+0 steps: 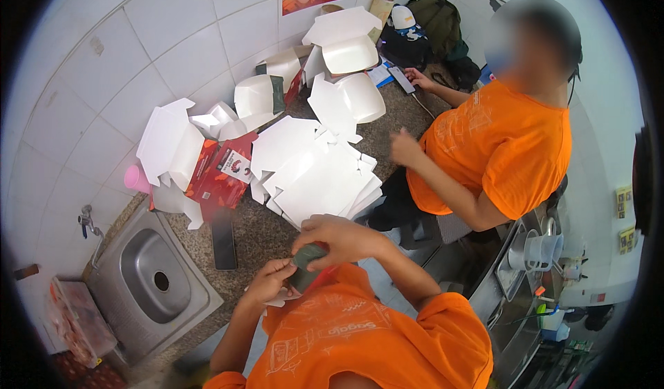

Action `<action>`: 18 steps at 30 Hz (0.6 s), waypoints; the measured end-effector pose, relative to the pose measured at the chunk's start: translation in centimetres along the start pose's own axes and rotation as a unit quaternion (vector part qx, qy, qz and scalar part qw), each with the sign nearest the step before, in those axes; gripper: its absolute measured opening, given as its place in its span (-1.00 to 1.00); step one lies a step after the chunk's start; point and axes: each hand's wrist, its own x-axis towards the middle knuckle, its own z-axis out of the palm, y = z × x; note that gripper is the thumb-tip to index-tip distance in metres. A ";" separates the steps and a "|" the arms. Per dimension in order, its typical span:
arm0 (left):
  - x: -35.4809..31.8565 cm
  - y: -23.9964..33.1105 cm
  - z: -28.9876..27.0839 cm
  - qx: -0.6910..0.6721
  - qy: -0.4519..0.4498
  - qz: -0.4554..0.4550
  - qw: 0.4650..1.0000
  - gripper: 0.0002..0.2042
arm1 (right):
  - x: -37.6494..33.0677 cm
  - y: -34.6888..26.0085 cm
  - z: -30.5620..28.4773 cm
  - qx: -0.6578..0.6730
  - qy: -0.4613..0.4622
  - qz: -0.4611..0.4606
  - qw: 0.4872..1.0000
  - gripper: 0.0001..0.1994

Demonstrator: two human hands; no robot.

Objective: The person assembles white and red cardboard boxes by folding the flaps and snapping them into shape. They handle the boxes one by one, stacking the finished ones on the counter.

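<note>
Close to my body at the counter's front edge, both hands are on a partly folded cardboard food box (302, 278), dark green with some red and a white flap at its lower side. My left hand (270, 282) pinches the box's left side. Across its top, the fingers of my right hand (333, 241) are curled round the green part. Just beyond my hands lies a pile of flat white box blanks (315, 174). The box's far inside is hidden by my fingers.
Opened white boxes (349, 55) stand along the tiled wall, with red printed cartons (223, 171) at left. A black phone (223, 240) lies beside the steel sink (155, 233). At right, a co-worker in orange (498, 147) reaches toward another phone (401, 80).
</note>
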 end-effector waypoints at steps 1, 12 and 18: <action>0.0 0.0 0.1 0.007 0.006 0.007 1.000 -0.66 | 0.2 -0.6 0.5 -0.025 0.040 0.020 0.999 -0.72; -2.6 3.8 0.8 0.236 0.070 0.172 0.954 -0.78 | 2.8 -2.2 3.6 -0.015 0.241 -0.088 0.966 -0.77; -1.7 7.2 4.5 -0.142 0.267 0.362 0.882 -0.81 | 1.9 -0.8 8.0 -0.077 0.402 -0.212 0.888 -0.69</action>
